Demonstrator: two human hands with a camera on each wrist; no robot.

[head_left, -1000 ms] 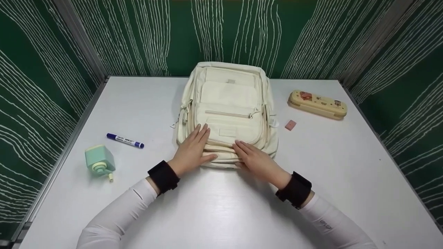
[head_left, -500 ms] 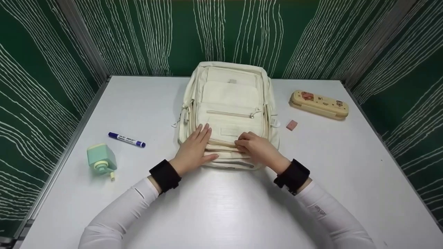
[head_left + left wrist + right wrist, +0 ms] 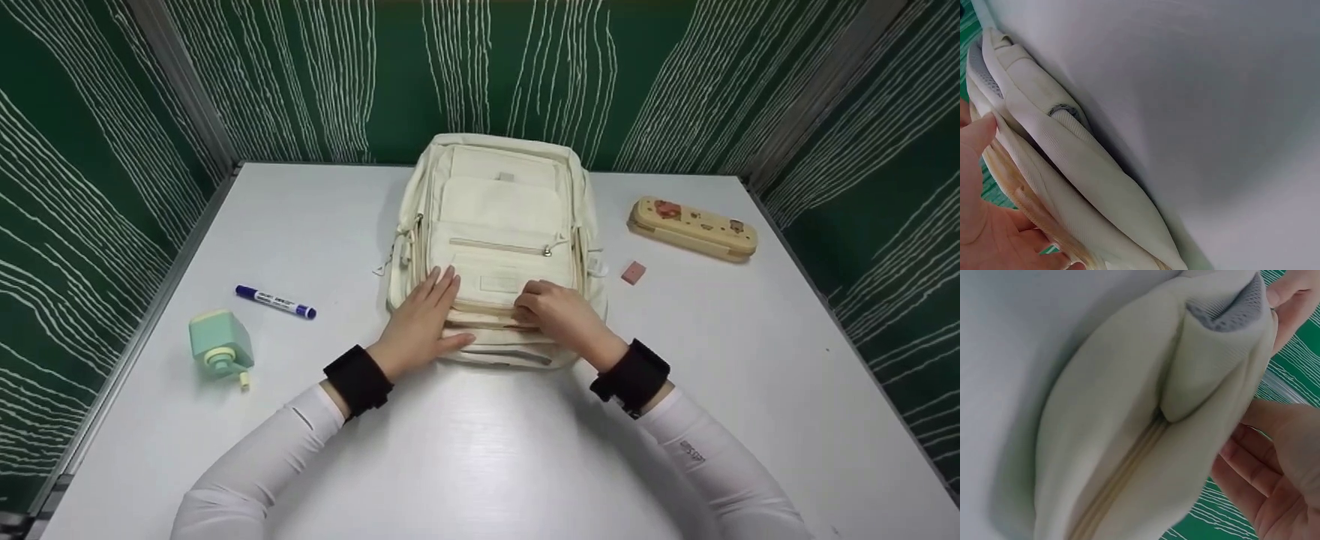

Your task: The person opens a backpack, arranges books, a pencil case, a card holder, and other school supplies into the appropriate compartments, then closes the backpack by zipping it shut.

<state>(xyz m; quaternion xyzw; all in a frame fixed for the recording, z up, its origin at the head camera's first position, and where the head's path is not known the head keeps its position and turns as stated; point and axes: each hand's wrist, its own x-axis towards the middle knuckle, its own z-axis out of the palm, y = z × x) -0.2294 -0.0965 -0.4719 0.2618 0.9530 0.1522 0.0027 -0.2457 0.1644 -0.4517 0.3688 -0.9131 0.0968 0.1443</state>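
Observation:
A cream backpack (image 3: pixel 502 206) lies on the white table with its zipped front facing up. My left hand (image 3: pixel 421 319) rests on the near left part, fingers straight and the thumb spread along the near end. The left wrist view shows this hand (image 3: pixel 994 225) against the bag's folded edge. With fingers curled, my right hand (image 3: pixel 562 315) pinches the edge of the front panel near its lower right corner; the pinched spot is hidden under the fingers. Layered seams and a grey mesh lining (image 3: pixel 1241 312) show at the bag's near end in the right wrist view.
To the left are a blue marker (image 3: pixel 275 301) and a mint-green box-shaped item with a crank (image 3: pixel 221 341). A pink eraser (image 3: pixel 634 272) and a yellow pencil case (image 3: pixel 694 229) lie to the right. Green walls with white lines surround the table.
My right hand has gone from lying flat on the bag's near edge to curling its fingers and pinching there, shifting slightly up and right. The left hand has stayed in place.

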